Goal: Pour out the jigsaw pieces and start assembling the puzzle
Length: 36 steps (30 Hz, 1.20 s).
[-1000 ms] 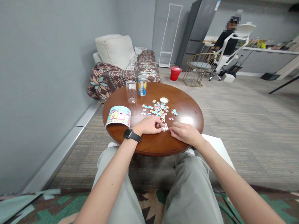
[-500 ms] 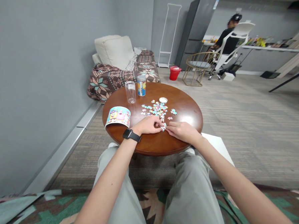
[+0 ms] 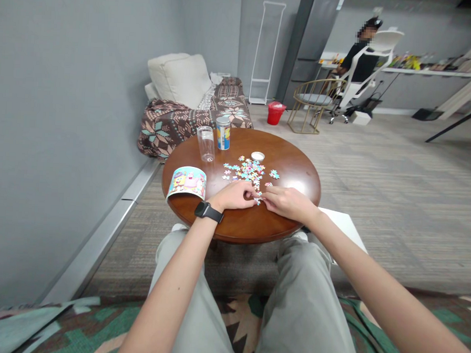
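Both hands meet over small joined jigsaw puzzle pieces [image 3: 258, 200] near the front middle of the round table. My left hand [image 3: 237, 195], with a black watch at its wrist, has thumb and forefinger closed on their left side. From the right, the fingertips of my right hand [image 3: 284, 202] pinch at the same pieces. Just beyond the fingers lies a loose pile of colourful puzzle pieces [image 3: 249, 170]. A small joined cluster of pieces [image 3: 274, 174] sits right of the pile, and a single pinkish piece [image 3: 269, 184] lies close to my right hand.
On the brown table [image 3: 233, 226] stand a curved cartoon picture card [image 3: 188, 182], a clear plastic jar [image 3: 206, 146] and a printed tin [image 3: 223, 133]. A round lid [image 3: 257, 156] lies behind the pile. Farther off, a person [image 3: 354, 56] sits near a red bin [image 3: 275, 113].
My right fingers have shifted slightly over the joined pieces, covering more of them. My left hand stays in nearly the same place. The view has tilted a little.
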Each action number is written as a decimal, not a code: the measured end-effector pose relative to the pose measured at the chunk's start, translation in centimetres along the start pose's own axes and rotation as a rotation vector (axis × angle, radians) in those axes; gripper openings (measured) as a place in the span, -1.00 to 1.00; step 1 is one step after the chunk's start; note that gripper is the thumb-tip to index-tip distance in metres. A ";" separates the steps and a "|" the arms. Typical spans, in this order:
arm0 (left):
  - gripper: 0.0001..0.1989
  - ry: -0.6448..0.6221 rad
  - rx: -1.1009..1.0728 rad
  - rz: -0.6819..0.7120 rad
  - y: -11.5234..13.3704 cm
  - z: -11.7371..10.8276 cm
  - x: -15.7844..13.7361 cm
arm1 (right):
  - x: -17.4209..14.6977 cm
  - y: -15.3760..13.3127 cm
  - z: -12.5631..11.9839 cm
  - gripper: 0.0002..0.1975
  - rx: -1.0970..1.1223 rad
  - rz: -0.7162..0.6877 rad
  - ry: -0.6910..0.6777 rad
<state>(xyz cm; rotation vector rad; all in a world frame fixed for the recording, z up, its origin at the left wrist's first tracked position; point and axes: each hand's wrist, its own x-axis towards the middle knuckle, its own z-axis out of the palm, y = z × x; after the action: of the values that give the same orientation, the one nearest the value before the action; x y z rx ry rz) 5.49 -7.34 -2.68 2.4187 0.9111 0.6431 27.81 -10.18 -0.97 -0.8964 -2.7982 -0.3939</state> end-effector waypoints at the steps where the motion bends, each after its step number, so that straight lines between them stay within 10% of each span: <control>1: -0.98 -0.001 -0.002 0.003 0.0 0.0 0.0 | 0.1 0.0 0.0 -0.78 -0.010 0.010 -0.004; 9: -0.96 0.001 -0.002 -0.012 0.1 -0.1 0.0 | -0.3 -0.3 0.1 -0.73 0.179 0.126 0.094; 17: -0.85 0.024 -0.046 0.002 0.5 -0.2 -0.3 | -0.9 -1.6 2.2 -0.66 0.774 0.652 0.397; 36: -0.84 0.020 -0.078 0.003 0.0 -0.1 -0.2 | -1.0 -4.1 2.3 -0.78 0.401 0.429 0.382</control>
<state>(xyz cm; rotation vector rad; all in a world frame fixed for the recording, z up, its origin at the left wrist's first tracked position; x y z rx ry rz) 5.29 -7.46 -2.61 2.3488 0.8746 0.6918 25.98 -13.26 -4.20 -1.1371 -2.1520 0.0589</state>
